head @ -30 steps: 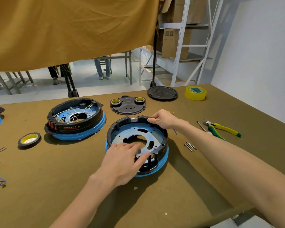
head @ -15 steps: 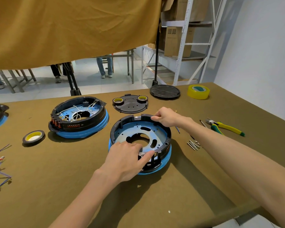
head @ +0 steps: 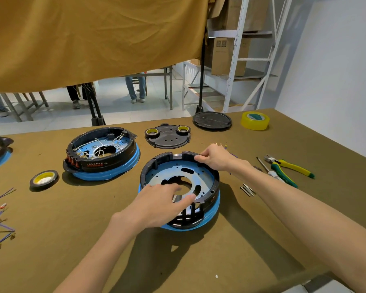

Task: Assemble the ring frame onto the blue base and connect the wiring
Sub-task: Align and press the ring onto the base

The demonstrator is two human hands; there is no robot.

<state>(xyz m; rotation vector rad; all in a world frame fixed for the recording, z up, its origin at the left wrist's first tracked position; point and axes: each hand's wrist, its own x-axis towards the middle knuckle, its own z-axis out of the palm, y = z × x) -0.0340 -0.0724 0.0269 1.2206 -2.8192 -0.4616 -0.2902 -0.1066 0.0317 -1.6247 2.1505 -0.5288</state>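
We see the black ring frame [head: 215, 182] sitting on the blue base [head: 213, 205] near the middle of the brown table [head: 230, 250]. The left hand [head: 156, 205] lies over the ring's near rim, its fingers only loosely bent and spread, the thumb reaching across the rim to touch it. The right hand [head: 215, 157] has its fingers curled, pinching the ring's far rim. Loose wires [head: 0, 216] lie well apart at the table's left edge.
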